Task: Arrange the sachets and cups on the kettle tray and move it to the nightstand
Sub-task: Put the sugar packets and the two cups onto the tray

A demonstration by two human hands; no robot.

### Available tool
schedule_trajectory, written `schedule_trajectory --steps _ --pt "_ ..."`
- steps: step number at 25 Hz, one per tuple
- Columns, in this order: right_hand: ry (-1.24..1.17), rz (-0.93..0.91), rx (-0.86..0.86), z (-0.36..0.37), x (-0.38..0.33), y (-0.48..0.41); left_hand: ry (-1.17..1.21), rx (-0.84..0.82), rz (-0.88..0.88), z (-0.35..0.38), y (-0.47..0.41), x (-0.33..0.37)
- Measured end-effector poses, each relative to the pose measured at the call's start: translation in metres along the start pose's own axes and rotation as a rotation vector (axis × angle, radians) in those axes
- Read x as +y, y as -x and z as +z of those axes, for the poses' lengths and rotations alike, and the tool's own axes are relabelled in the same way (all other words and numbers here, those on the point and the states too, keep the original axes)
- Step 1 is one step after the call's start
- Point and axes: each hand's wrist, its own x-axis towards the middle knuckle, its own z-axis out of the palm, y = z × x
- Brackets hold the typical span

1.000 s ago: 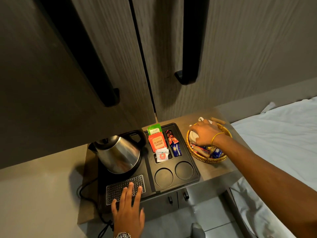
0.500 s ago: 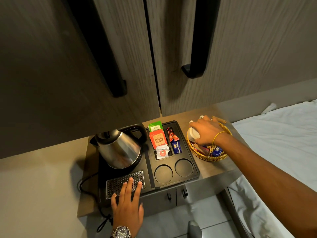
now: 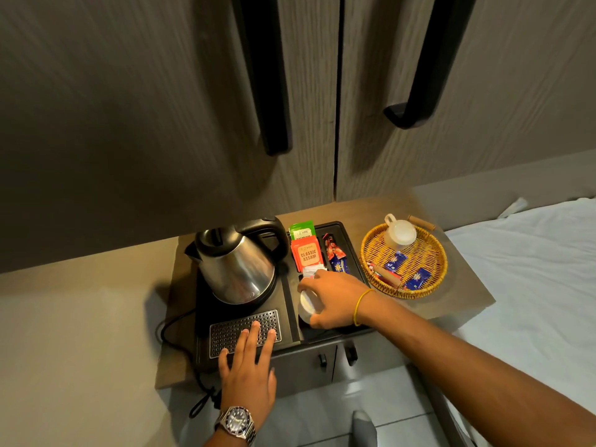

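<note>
A black kettle tray (image 3: 340, 232) sits on a wooden nightstand top, with a steel kettle (image 3: 235, 269) on its left half. Green and orange tea sachets (image 3: 306, 253) and red and blue sachets (image 3: 337, 259) stand in its rear slots. My right hand (image 3: 335, 298) holds a white cup (image 3: 306, 306) low over the tray's cup recesses, which it hides. My left hand (image 3: 248, 366) lies flat, fingers apart, on the tray's perforated drip grate (image 3: 232, 327). A second white cup (image 3: 400, 233) stands upside down in a wicker basket (image 3: 374, 253) at the right, with several sachets (image 3: 416, 279).
Tall wooden wardrobe doors with long black handles (image 3: 419, 101) rise right behind the nightstand. The kettle's cord (image 3: 171, 330) hangs off the left front. A bed with a white sheet (image 3: 532, 285) borders the right side. Two small drawer knobs (image 3: 350, 354) sit below the tray.
My right hand has lifted a white cup out of the wicker basket and carried it left, down onto the tray's cup recesses. My left hand has stayed on the grate.
</note>
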Motion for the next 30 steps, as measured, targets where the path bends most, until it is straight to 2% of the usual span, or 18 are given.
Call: schedule_trajectory --steps 15,23,30 --pt "0.065 0.028 -0.002 0.041 -0.008 -0.01 0.013 -0.004 0.002 0.001 0.002 -0.003" --pt "0.024 0.025 -0.012 0.048 -0.007 -0.01 0.011 -0.01 -0.003 0.004 0.002 -0.004" --pt "0.001 0.054 0.065 0.06 -0.012 -0.007 0.013 -0.014 -0.007 0.005 0.002 -0.005"
